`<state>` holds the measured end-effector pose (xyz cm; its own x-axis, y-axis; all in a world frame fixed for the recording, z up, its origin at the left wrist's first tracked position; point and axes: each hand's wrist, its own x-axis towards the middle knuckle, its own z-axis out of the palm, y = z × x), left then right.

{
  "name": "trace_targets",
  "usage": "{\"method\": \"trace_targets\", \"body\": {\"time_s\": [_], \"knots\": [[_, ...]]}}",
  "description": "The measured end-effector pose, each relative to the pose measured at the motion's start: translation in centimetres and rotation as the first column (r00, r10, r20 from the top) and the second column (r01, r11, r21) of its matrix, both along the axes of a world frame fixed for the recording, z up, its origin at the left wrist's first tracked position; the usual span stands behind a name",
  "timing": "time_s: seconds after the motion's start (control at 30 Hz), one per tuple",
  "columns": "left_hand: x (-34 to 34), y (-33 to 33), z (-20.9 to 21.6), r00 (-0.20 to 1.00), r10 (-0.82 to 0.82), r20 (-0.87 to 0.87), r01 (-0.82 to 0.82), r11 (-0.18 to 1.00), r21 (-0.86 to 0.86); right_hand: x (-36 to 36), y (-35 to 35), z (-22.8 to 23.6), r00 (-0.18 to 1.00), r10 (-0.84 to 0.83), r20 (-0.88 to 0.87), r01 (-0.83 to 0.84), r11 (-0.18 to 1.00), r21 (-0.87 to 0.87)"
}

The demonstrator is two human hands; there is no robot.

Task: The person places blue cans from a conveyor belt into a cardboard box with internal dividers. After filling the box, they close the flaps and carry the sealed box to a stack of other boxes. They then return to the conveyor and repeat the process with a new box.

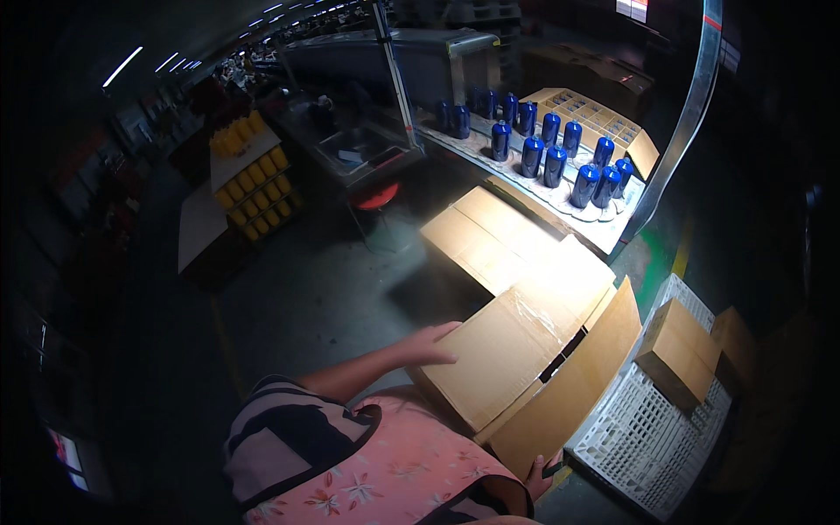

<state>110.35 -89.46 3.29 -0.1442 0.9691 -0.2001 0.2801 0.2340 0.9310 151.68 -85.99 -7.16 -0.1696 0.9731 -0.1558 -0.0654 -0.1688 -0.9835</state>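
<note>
**Left hand (pixel 433 345) spread on carton (pixel 490 359), right hand (pixel 536 479) low at its side panel (pixel 570 398)**

Carton sits right in front of the wearer's pink floral garment (pixel 394 468), broad face up, shiny tape (pixel 535 313) across its far part. Left hand: thumb and fingers apart, laid against carton's left edge, not wrapped round it. Right hand: mostly hidden, at the near end of the brown panel standing along carton's right side; small dark green item (pixel 553 470) at the fingers. Can't tell if it's pinching panel or item. Beyond carton: flat cardboard (pixel 484 234), sheet or flap unclear, then table (pixel 605 227) with dark blue bottles (pixel 555 166) upright; divided box (pixel 604 121) past those. Right of carton: white pallet (pixel 626 442) bearing a smaller brown box (pixel 675 354). Left of carton, well apart: red stool (pixel 374 197), stacked yellow cylinders (pixel 256 191).
</note>
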Motion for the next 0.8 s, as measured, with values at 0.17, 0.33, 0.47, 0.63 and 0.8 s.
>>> {"method": "trace_targets", "body": {"time_s": [0.17,0.33,0.47,0.63,0.8], "knots": [[2.5,11.7,-2.5,0.983,-0.171,-0.066,0.168,0.984,-0.059,2.4,3.3,0.2,0.984,-0.147,-0.097,0.135,0.983,-0.121],[5.7,29.7,-5.0,0.922,-0.276,0.273,0.321,0.937,-0.137,3.4,15.8,-1.6,0.908,-0.41,-0.085,0.395,0.906,-0.154],[10.9,46.2,-4.8,0.881,-0.294,0.371,0.381,0.905,-0.188,6.8,29.6,-1.2,0.829,-0.559,-0.009,0.545,0.813,-0.204],[15.9,61.6,-3.8,0.848,-0.265,0.458,0.407,0.88,-0.245,11.3,42.8,2.4,0.857,-0.512,0.06,0.511,0.828,-0.232],[20.3,72.8,-5.7,0.856,-0.227,0.464,0.384,0.881,-0.277,15.4,54.3,0.6,0.781,-0.619,0.086,0.624,0.763,-0.17]]}}
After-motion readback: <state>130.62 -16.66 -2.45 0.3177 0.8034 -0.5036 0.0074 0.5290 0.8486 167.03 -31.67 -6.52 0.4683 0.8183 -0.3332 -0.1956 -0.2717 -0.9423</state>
